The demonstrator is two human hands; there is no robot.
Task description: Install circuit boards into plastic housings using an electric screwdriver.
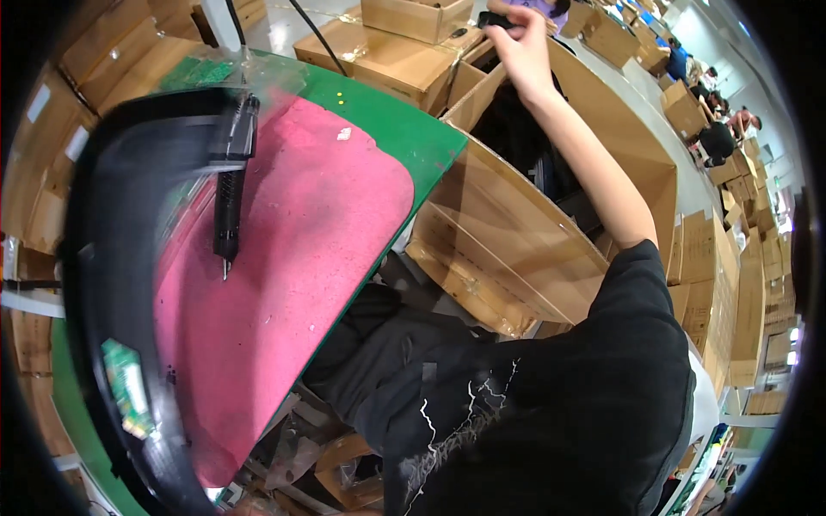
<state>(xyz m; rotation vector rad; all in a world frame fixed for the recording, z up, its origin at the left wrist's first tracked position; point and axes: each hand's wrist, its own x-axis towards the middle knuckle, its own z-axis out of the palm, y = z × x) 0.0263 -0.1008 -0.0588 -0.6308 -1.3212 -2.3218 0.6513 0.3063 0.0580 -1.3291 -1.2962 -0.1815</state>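
Observation:
My right hand (525, 47) reaches out at the far right, above an open cardboard box (632, 142). Its fingers are closed on a small black part (495, 20) whose kind I cannot make out. Dark items lie in the box beneath my forearm. On the left, a large curved black plastic casing (99, 284) stands over the bench, partly blurred, with a green circuit board (127, 387) on it. A black electric screwdriver (228, 198) hangs bit-down beside the casing, above a pink mat (318, 206). My left hand does not show.
The mat covers much of a green bench top (404, 129). A clear plastic bag (280, 76) lies at its far edge. Cardboard cartons (396, 56) stand behind, and stacked boxes (718, 292) line the right. Other people (718, 138) are in the far background.

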